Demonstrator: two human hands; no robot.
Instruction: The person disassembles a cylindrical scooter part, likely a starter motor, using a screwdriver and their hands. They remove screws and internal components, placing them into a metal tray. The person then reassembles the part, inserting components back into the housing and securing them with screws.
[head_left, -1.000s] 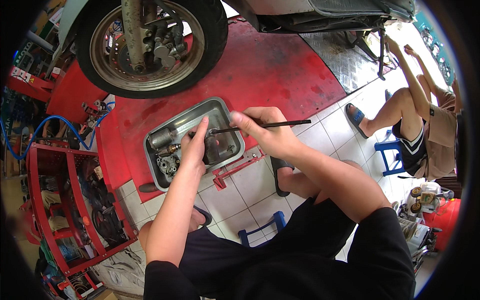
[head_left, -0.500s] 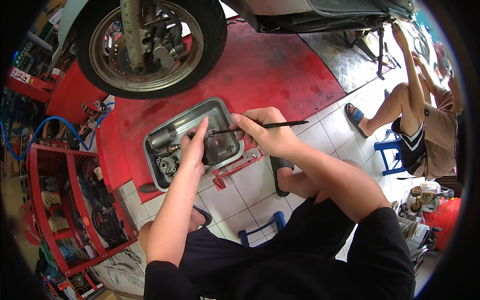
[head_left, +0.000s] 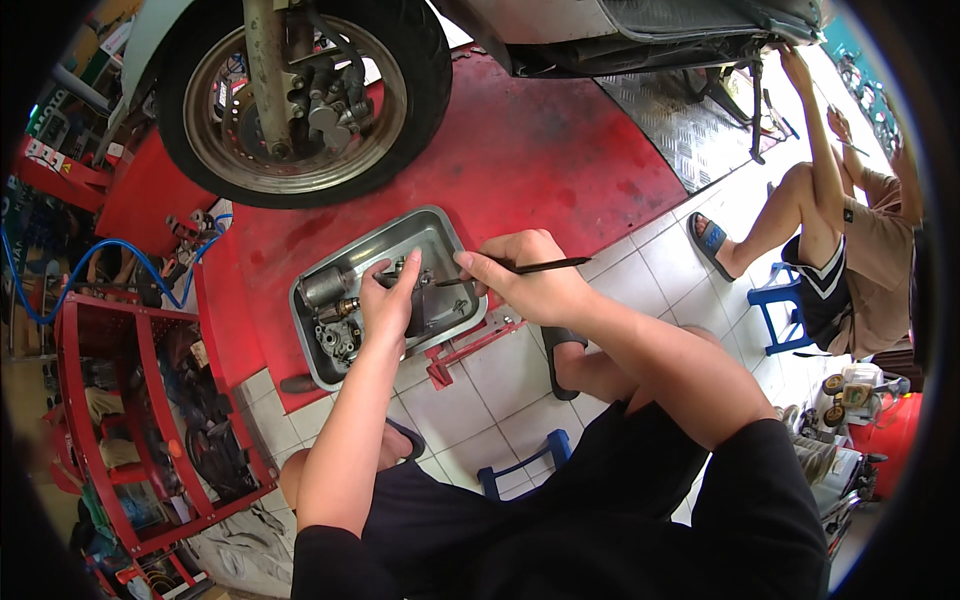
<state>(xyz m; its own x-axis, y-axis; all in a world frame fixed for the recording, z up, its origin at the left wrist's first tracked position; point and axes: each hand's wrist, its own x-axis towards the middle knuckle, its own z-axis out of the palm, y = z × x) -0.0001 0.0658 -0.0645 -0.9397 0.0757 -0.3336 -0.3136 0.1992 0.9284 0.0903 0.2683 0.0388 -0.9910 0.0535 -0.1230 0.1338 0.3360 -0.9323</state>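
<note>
Over a shallow metal tray (head_left: pixel 432 222), my left hand (head_left: pixel 385 305) is closed around a small dark metal part (head_left: pixel 415 280), mostly hidden by the thumb and fingers. My right hand (head_left: pixel 530 275) pinches a slim black-handled tool (head_left: pixel 550 265). Its thin tip points left toward the part; whether it touches cannot be told. Inside the tray, left of my left hand, lie a grey metal cylinder (head_left: pixel 325 287), a brass-coloured fitting (head_left: pixel 347 307) and a cast metal piece with holes (head_left: pixel 340 341). Small bits (head_left: pixel 460 306) rest near the tray's right end.
A scooter's front wheel (head_left: pixel 300 185) stands on the red platform (head_left: pixel 540 130) beyond the tray. At left are a red shelf rack (head_left: pixel 130 420) and a blue hose (head_left: pixel 110 237). Another person's leg (head_left: pixel 765 220) and a blue stool (head_left: pixel 775 305) are at right.
The black-handled tool has shifted slightly left and down, its rear end dropping. My left hand has turned the metal part, so more of its bright top shows.
</note>
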